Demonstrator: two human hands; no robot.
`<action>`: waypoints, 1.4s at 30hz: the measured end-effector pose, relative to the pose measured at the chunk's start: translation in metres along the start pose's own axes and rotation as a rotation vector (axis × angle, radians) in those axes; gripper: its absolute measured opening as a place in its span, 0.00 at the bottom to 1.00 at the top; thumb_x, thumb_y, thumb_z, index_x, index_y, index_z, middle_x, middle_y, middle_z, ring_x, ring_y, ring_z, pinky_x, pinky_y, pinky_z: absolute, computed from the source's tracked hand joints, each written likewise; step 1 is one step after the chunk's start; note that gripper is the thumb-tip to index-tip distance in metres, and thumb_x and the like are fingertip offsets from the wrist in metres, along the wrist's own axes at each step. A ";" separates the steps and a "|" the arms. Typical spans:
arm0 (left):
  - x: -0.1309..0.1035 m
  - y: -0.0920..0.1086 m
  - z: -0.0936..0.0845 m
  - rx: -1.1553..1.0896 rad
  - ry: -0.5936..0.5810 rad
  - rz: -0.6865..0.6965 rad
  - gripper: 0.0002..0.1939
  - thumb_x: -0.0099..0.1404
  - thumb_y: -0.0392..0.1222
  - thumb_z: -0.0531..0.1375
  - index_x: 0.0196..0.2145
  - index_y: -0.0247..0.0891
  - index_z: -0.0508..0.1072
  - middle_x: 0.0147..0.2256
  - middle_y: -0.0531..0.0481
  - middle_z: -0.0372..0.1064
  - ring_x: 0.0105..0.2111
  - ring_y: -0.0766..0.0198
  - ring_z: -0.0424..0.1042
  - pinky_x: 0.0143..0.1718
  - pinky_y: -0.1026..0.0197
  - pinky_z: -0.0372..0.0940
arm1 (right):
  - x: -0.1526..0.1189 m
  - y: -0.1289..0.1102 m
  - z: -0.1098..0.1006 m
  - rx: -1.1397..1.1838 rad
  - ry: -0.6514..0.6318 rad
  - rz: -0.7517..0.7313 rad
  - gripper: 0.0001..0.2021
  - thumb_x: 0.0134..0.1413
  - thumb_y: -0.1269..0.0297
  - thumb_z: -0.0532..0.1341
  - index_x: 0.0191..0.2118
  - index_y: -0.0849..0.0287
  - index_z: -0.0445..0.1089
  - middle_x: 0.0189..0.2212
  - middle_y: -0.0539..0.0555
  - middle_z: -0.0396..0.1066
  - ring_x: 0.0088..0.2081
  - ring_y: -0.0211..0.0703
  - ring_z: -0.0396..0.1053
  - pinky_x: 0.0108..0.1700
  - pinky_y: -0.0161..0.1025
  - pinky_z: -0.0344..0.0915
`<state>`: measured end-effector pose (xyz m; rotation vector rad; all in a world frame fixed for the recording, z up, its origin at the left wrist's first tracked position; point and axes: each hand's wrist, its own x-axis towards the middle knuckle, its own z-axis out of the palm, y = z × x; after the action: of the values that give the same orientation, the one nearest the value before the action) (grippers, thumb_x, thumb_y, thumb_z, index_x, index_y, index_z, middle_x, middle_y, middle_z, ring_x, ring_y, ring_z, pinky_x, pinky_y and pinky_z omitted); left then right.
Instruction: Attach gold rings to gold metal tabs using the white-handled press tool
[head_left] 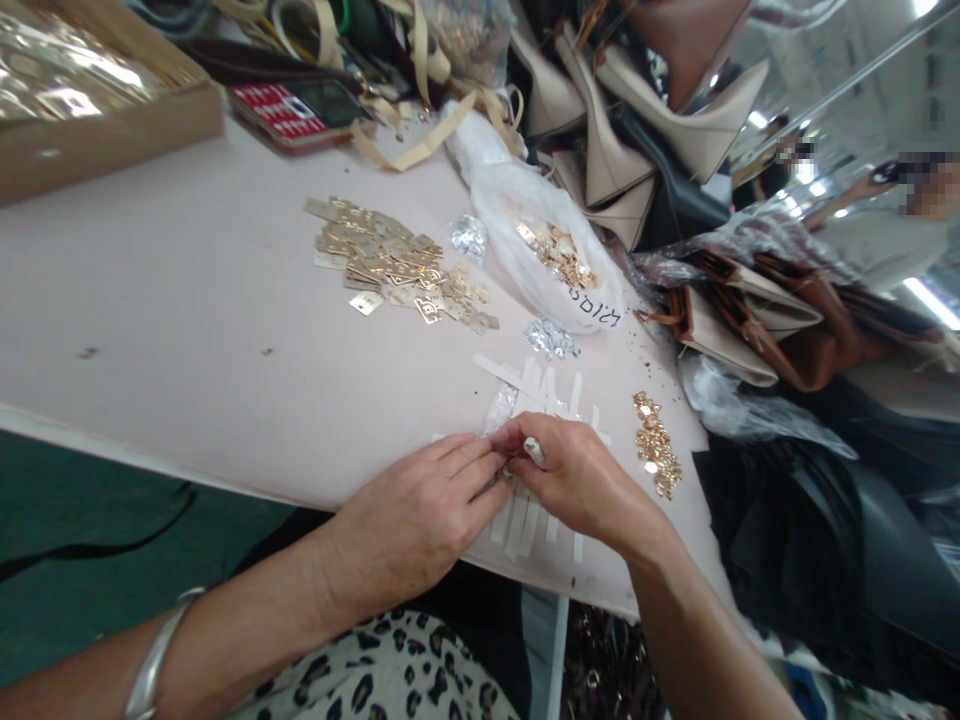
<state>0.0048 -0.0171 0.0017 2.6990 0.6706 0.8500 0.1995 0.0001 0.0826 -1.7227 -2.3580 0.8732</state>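
Near the table's front edge, my left hand (427,505) lies with its fingers pressed together, their tips meeting my right hand. Whatever is under those fingertips is hidden. My right hand (566,470) is closed, with a small whitish tool end (534,452) poking out between thumb and fingers. Both hands are over crossed white strips (551,385) stuck on the table. Just behind the strips sits a small pile of silver pieces (551,338). Gold pieces (656,450) form a pile to the right. Flat gold metal plates (382,250) are heaped farther back.
A white plastic bag (510,215) holds gold parts behind the strips. A cardboard box (112,140) and a red-patterned phone or case (292,115) stand at the back left. Beige and brown bags (622,120) crowd the back right. Black material (810,540) hangs at the right.
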 end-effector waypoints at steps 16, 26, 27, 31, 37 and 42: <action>0.001 0.001 -0.002 0.030 0.036 0.016 0.16 0.70 0.30 0.53 0.51 0.33 0.74 0.53 0.43 0.74 0.55 0.53 0.70 0.58 0.48 0.67 | -0.034 0.027 0.006 1.507 0.948 -0.019 0.11 0.61 0.56 0.62 0.30 0.53 0.74 0.15 0.38 0.35 0.15 0.30 0.32 0.17 0.28 0.47; 0.002 0.000 -0.003 0.046 0.038 0.022 0.15 0.70 0.30 0.53 0.51 0.31 0.74 0.53 0.42 0.74 0.56 0.54 0.70 0.60 0.49 0.66 | -0.013 0.043 0.039 1.561 0.994 -0.001 0.15 0.59 0.52 0.64 0.26 0.54 0.73 0.14 0.38 0.35 0.16 0.31 0.30 0.16 0.28 0.45; 0.001 0.000 -0.003 0.044 0.037 0.022 0.16 0.70 0.29 0.53 0.51 0.31 0.74 0.54 0.42 0.74 0.56 0.54 0.71 0.60 0.49 0.66 | -0.012 0.043 0.040 1.563 0.996 0.003 0.15 0.59 0.52 0.64 0.26 0.54 0.73 0.15 0.38 0.35 0.16 0.31 0.30 0.16 0.28 0.45; 0.001 0.000 -0.002 0.016 0.021 0.016 0.16 0.70 0.30 0.53 0.52 0.32 0.74 0.55 0.43 0.74 0.56 0.55 0.70 0.61 0.50 0.65 | -0.010 0.041 0.042 1.565 1.029 0.035 0.13 0.59 0.54 0.63 0.26 0.53 0.72 0.15 0.38 0.33 0.17 0.32 0.28 0.16 0.28 0.42; 0.003 0.000 -0.003 -0.037 0.020 -0.002 0.16 0.69 0.30 0.52 0.50 0.31 0.74 0.54 0.43 0.74 0.56 0.56 0.71 0.61 0.50 0.64 | -0.010 0.034 0.041 1.588 1.100 0.057 0.14 0.64 0.58 0.58 0.27 0.53 0.72 0.16 0.39 0.31 0.17 0.32 0.26 0.15 0.29 0.37; 0.003 0.001 -0.004 -0.062 0.037 -0.014 0.17 0.69 0.31 0.51 0.50 0.29 0.74 0.54 0.40 0.75 0.56 0.54 0.72 0.62 0.49 0.65 | -0.010 0.000 0.036 1.531 1.081 -0.046 0.15 0.68 0.59 0.53 0.31 0.52 0.72 0.15 0.39 0.34 0.14 0.32 0.30 0.15 0.29 0.41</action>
<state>0.0052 -0.0157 0.0065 2.6266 0.6583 0.9044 0.1890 -0.0226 0.0547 -0.9157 -0.5619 0.9011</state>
